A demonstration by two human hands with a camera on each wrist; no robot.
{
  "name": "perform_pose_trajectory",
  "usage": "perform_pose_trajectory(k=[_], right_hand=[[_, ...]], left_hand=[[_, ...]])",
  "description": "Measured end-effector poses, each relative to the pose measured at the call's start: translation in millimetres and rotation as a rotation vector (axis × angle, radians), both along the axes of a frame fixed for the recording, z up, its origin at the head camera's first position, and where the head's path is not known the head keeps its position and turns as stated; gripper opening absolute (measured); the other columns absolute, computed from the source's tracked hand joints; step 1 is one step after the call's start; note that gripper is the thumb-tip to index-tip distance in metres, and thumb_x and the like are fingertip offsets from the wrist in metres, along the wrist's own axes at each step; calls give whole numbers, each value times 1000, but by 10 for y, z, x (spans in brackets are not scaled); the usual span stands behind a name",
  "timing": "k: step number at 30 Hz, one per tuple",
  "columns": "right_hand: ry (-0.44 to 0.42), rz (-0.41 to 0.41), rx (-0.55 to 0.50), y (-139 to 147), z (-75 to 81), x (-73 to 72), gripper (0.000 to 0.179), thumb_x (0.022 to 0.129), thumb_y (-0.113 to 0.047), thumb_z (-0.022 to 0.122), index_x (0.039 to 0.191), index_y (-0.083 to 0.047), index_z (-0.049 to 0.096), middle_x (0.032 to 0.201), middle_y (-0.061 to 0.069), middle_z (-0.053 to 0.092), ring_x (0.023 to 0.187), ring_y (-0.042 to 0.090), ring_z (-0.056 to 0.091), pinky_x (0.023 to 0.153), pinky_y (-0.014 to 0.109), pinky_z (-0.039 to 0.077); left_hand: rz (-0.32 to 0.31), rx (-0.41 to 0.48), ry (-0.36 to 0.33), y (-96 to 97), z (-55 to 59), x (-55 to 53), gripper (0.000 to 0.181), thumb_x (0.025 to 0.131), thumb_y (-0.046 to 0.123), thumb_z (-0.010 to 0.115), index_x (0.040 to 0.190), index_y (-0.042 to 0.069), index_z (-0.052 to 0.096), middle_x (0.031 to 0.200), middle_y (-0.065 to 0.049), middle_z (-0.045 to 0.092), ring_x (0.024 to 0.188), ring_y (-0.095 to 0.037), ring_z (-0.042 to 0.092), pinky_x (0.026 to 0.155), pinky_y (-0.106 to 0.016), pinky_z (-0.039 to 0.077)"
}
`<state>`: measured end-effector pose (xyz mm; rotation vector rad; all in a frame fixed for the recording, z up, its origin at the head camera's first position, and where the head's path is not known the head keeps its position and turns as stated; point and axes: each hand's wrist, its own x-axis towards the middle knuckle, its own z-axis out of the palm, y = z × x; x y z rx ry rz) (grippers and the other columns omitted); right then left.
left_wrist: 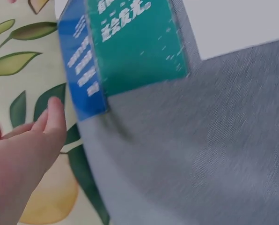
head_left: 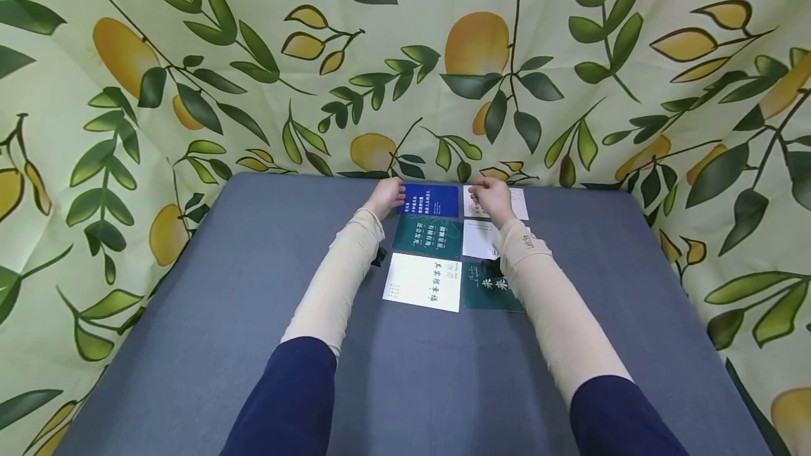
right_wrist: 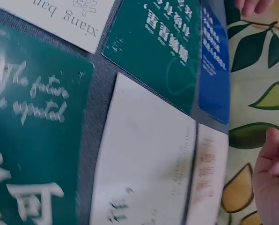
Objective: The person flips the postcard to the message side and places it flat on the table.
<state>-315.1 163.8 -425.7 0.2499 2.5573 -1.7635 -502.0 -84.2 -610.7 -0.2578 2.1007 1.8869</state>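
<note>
Grey table | fruit-print curtain, far side | left hand: fingers loose, beside blue card | right hand: loosely curled, above far-right white card

A wide stretch of grey, cloth-covered tabletop gave a hand room to pass left of the left forearm in its beige sleeve; more lay right of the right forearm in its matching beige wrap. Between the forearms, a lane ran up to the nearest row: a white rectangular card and a dark green card, with only a narrow gap between them. All the cards lay flat, a low obstacle. Just beyond the far table edge, a pale leaf-and-fruit-print fabric backdrop blocked the way
</note>
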Motion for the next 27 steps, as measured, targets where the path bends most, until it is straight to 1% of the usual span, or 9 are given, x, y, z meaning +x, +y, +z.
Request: perform_pose_trajectory(k=[1,3,6,9,16,19,22,24,27], right_hand=[[-22,-3,-33,-17,-27,-1,36,94,-8,47,129,4,52,115,19,61,74,1,55,71,14,50],[-67,-4,-111,-52,-82,-2,40,96,-8,45,134,2,47,125,20,58,87,8,57,84,21,51],[-124,16,-201,-100,-168,-1,44,98,-9,41,140,2,38,135,21,50,110,21,53,101,32,44],[-176,25,-240,-136,-252,6,46,99,-10,39,143,0,33,137,19,46,116,22,48,102,31,42],[-240,28,-266,-182,-361,29,48,99,-10,37,144,1,29,129,16,46,101,14,46,96,24,42],[-244,41,-293,-195,-365,39,48,99,-10,37,145,2,26,138,18,42,114,19,45,105,28,39],[-246,49,-306,-210,-363,47,49,99,-9,37,145,3,26,144,19,38,126,24,41,110,31,36],[-251,48,-315,-214,-367,53,48,99,-9,37,144,4,26,145,20,37,129,26,40,110,31,35],[-257,42,-335,-215,-336,42,48,98,-7,38,144,5,27,145,20,36,130,26,39,111,30,34]], left_hand=[[17,45,-35,-5,-283,-227,50,97,40,36,141,16,37,138,-7,49,123,-26,50,98,-41,46],[44,90,-61,-18,-651,-492,56,96,47,33,145,19,32,148,-5,38,134,-26,38,107,-45,37],[66,108,-54,-22,-797,-538,65,92,60,28,146,24,29,152,4,30,142,-20,26,113,-45,27],[60,94,-39,13,-514,-216,71,91,66,22,148,24,24,155,7,25,144,-17,21,115,-44,23],[12,91,-78,91,454,778,62,95,55,18,148,23,23,157,8,17,144,-24,18,113,-44,28],[-1,114,-56,86,685,1028,59,95,55,24,147,27,27,156,10,19,142,-21,24,109,-40,33],[-1,94,-34,88,749,1100,60,95,55,23,147,26,27,156,6,19,140,-23,26,106,-40,36],[15,81,-39,84,631,1016,61,95,55,19,147,25,27,157,3,20,139,-26,27,103,-42,37],[40,103,-56,46,321,733,60,94,56,19,146,27,31,156,-1,22,137,-29,28,103,-44,37]])
